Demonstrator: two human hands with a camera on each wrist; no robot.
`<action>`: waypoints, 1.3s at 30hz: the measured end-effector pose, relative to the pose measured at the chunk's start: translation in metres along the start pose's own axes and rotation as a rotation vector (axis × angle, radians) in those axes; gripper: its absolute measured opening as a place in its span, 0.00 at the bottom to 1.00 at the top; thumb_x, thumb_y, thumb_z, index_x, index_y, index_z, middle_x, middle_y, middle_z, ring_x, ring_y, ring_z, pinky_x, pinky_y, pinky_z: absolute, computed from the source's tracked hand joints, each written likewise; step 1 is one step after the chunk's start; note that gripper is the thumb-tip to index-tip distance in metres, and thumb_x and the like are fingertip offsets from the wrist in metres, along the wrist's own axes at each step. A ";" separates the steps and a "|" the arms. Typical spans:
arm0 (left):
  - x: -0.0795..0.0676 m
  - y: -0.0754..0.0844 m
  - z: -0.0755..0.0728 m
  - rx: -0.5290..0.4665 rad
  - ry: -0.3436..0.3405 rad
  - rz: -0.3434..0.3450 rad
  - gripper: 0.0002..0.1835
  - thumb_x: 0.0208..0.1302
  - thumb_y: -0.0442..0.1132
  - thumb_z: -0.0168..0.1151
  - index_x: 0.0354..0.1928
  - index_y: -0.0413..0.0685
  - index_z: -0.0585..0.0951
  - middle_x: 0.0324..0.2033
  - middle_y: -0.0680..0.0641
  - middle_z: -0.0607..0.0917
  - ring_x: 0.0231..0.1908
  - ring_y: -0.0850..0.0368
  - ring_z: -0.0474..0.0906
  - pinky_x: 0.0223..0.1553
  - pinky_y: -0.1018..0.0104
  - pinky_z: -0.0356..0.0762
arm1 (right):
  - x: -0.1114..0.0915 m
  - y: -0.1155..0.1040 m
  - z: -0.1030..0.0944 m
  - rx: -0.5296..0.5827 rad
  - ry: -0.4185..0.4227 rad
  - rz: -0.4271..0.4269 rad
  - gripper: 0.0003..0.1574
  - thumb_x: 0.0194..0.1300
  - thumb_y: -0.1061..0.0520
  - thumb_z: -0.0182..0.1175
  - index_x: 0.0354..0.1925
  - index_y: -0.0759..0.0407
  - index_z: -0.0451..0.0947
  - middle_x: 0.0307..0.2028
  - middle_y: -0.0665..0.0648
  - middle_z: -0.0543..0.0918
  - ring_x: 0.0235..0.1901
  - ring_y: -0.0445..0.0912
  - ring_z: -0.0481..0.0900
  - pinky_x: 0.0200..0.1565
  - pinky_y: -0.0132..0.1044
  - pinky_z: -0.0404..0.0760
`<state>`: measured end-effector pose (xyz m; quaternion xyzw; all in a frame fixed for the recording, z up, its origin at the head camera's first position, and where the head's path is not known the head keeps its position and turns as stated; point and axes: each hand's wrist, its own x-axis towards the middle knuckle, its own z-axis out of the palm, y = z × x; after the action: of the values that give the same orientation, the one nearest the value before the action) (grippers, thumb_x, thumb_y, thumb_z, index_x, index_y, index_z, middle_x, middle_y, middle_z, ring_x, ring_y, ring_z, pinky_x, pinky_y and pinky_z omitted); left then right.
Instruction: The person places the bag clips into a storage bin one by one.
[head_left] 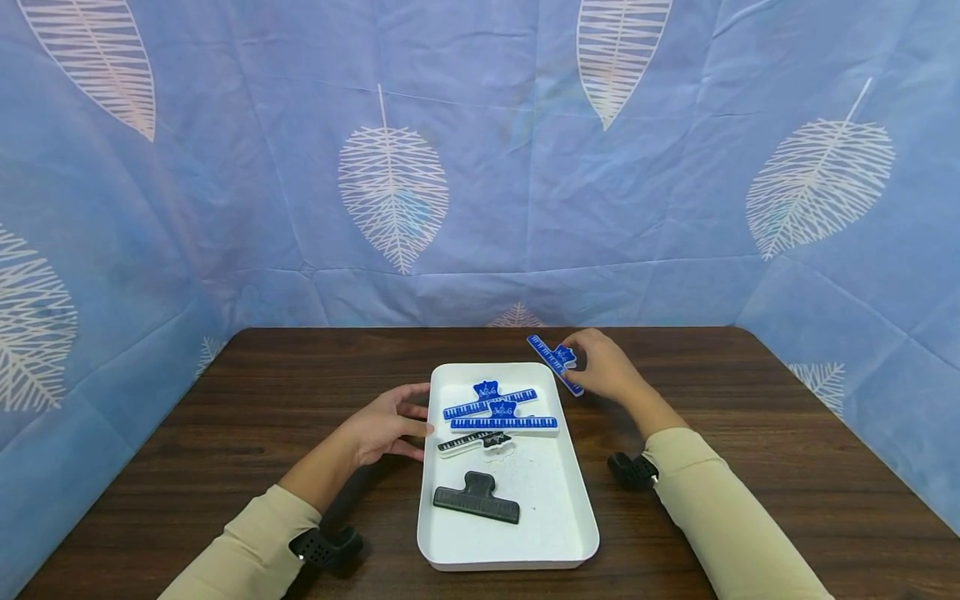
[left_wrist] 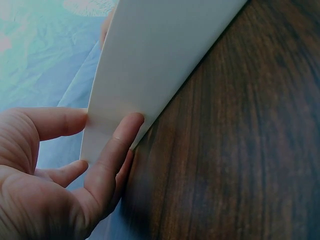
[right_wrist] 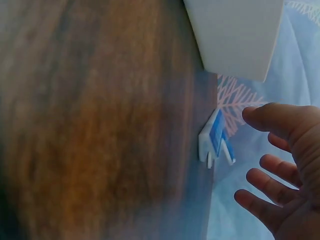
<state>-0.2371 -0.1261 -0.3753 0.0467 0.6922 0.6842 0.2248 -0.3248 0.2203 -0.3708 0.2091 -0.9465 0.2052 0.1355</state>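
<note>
A white tray (head_left: 551, 492) lies lengthwise on the table. My left hand (head_left: 382, 422) is at its left side, and in the left wrist view the extended fingers touch the outer wall. Beyond the tray's far right corner, a blue clip with a piano-key pattern (head_left: 551, 357) lies on the table. Around that clip's handle my right hand (head_left: 606, 367) reaches with thumb and fingers spread; the right wrist view shows a gap between the fingertips and the clip (right_wrist: 214, 137). Inside the tray are two more blue clips (head_left: 504, 423), a black-and-white piano-key clip (head_left: 472, 442) and a plain black clip (head_left: 477, 498).
The dark wood table (head_left: 285, 400) extends on both sides of the tray. Behind it hangs a blue cloth (head_left: 487, 208) with white leaf prints, which also covers the sides. Each wrist wears a black strap (head_left: 326, 546).
</note>
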 end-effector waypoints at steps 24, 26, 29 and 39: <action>0.001 -0.002 -0.001 -0.010 -0.008 0.005 0.38 0.51 0.26 0.60 0.64 0.49 0.56 0.50 0.33 0.66 0.38 0.45 0.77 0.32 0.49 0.78 | 0.021 0.006 0.017 -0.081 -0.188 0.068 0.36 0.50 0.52 0.63 0.57 0.63 0.67 0.52 0.66 0.69 0.46 0.55 0.70 0.47 0.50 0.72; 0.001 -0.002 -0.001 -0.010 -0.010 0.004 0.39 0.51 0.26 0.60 0.64 0.49 0.56 0.50 0.33 0.67 0.38 0.45 0.77 0.32 0.49 0.78 | 0.021 0.006 0.018 -0.089 -0.205 0.076 0.36 0.51 0.51 0.62 0.57 0.61 0.67 0.52 0.66 0.69 0.45 0.55 0.70 0.46 0.50 0.73; 0.002 -0.002 -0.001 -0.011 -0.009 0.007 0.39 0.51 0.25 0.60 0.64 0.48 0.55 0.49 0.33 0.67 0.39 0.45 0.77 0.32 0.49 0.78 | 0.022 0.007 0.019 -0.103 -0.219 0.088 0.35 0.52 0.51 0.62 0.57 0.59 0.67 0.51 0.66 0.70 0.44 0.55 0.70 0.45 0.50 0.73; 0.005 -0.005 -0.003 -0.020 -0.010 0.015 0.40 0.51 0.25 0.59 0.65 0.49 0.55 0.50 0.33 0.66 0.38 0.45 0.77 0.31 0.49 0.78 | 0.021 0.009 0.016 -0.091 -0.219 0.088 0.26 0.50 0.56 0.63 0.50 0.59 0.74 0.44 0.63 0.74 0.39 0.52 0.72 0.42 0.48 0.74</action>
<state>-0.2414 -0.1273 -0.3813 0.0532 0.6838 0.6925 0.2237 -0.3503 0.2131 -0.3803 0.1823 -0.9722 0.1435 0.0316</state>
